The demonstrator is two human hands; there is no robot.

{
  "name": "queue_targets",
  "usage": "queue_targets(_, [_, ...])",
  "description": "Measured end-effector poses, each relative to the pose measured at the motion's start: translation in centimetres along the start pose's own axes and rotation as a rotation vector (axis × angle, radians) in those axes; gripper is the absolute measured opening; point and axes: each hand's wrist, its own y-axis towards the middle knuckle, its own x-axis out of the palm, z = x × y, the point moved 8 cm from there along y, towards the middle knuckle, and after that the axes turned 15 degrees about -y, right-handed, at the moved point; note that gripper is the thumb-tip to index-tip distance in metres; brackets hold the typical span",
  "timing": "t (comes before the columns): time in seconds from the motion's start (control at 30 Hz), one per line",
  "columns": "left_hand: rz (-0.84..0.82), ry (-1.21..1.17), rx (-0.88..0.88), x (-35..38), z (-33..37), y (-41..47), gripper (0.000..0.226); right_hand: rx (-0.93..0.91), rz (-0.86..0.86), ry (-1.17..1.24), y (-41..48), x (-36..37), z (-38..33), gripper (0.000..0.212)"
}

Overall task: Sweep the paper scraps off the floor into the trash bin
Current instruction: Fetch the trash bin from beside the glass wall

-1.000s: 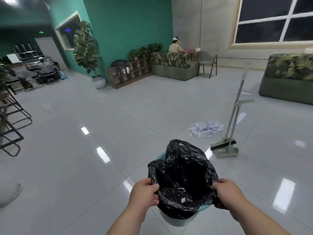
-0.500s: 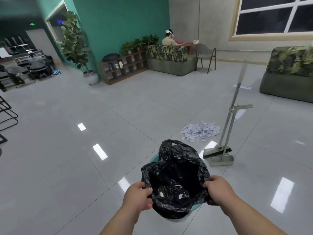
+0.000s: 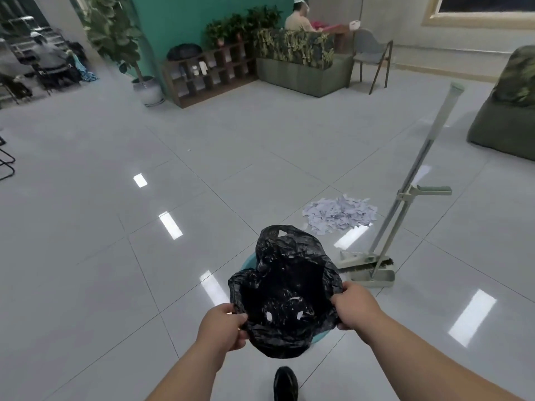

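Glossy floor (image 3: 115,256) is seen around. The bag (image 3: 289,285) rim is pinched by left grip (image 3: 223,325) and right grip (image 3: 354,306), over the bin (image 3: 249,263). The scraps (image 3: 340,215) lie beyond the right grip, near the broom (image 3: 419,166). If pulled hard, the bag may be torn or the bin tipped.

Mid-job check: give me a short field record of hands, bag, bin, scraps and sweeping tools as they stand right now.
left hand: grips the near-left edge of the black bag
right hand: grips the bag's near-right edge
black bag: mouth held open over the teal bin
paper scraps: one pile on the floor, beyond the bin to the right
broom: upright, clipped to the dustpan, right of the bin, untouched
task state: pile not yet swept
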Motion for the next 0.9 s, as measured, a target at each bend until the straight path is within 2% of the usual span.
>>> queue_targets(0.3, [0.055, 0.032, -0.103, 5.4, 2.5, 21.3, 0.013, 0.061, -0.050, -0.107, 21.6, 3.3, -6.2, 0.024])
queue_targets(0.47, [0.082, 0.069, -0.169, 8.3, 2.5, 33.8, 0.015, 0.111, -0.071, -0.220, 34.7, 6.5, -7.3, 0.024])
queue_targets(0.63, [0.112, 0.087, -0.210, 11.3, -0.6, 45.1, 0.018, 0.105, -0.110, -0.301, 47.0, 10.6, -5.7, 0.009])
queue_targets(0.9, [0.120, 0.110, -0.259, 16.3, -8.9, 60.8, 0.016, 0.076, -0.196, -0.401, 65.2, 17.6, 0.5, 0.018])
